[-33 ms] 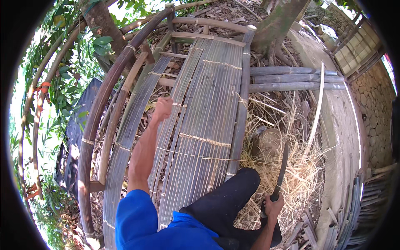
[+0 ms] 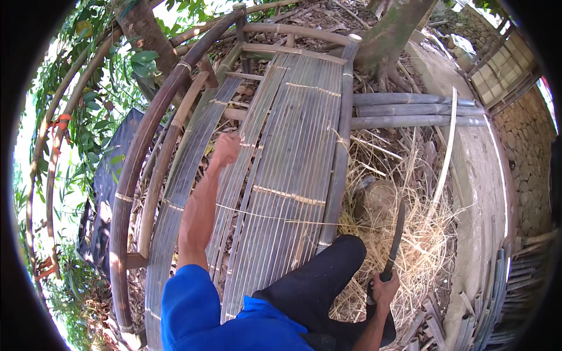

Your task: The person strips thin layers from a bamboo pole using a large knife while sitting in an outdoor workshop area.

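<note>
My left hand (image 2: pixel 227 149), closed in a fist, is over the slats of a bamboo bench (image 2: pixel 293 146). Whether anything is inside those fingers is hidden. At the lower right, my right hand (image 2: pixel 384 288) grips the dark handle of a machete (image 2: pixel 399 231). Its long blade points up and away from me, above a heap of pale bamboo shavings (image 2: pixel 427 245). One thin bamboo strip (image 2: pixel 281 220) lies crosswise over the bench, from the left part of the slats to the right-hand rail, nearer to me than my left fist.
Curved bamboo rails (image 2: pixel 140 146) edge the bench on the left. Several dark bamboo poles (image 2: pixel 415 110) extend right from it. A pale split strip (image 2: pixel 448 152) stands slanted by the concrete ledge (image 2: pixel 468 193). Cut bamboo pieces (image 2: pixel 433 322) lie at lower right; a tree trunk (image 2: pixel 389 41) rises behind.
My left fist has shifted slightly to the left and away from me. The right hand and machete look the same.
</note>
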`<state>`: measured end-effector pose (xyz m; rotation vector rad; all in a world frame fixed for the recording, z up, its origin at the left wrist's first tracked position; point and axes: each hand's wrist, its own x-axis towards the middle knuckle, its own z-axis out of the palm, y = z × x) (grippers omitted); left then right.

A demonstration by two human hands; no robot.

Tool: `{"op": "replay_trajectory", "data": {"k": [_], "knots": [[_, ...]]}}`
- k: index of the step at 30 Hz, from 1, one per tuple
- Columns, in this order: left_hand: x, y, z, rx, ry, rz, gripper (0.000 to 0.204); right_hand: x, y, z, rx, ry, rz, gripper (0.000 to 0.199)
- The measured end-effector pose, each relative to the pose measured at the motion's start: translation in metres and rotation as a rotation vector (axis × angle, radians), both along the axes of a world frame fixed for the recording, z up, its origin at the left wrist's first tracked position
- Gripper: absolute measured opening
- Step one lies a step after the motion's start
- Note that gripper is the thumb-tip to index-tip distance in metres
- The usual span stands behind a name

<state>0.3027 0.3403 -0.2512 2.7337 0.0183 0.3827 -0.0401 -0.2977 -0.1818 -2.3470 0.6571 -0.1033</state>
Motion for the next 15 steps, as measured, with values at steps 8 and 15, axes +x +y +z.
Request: {"op": "replay_trajectory", "data": {"k": [8,15], "knots": [[0.016,-0.025,0.07,-0.77,0.299,0.255,0.008,0.029,0.04,0.048,0.099,0.072,-0.065,0.027],[0.041,-0.061,0.022,0.651,0.164,0.017,0.013,0.026,0.039,0.057,-0.14,0.006,0.097,0.027]]}}
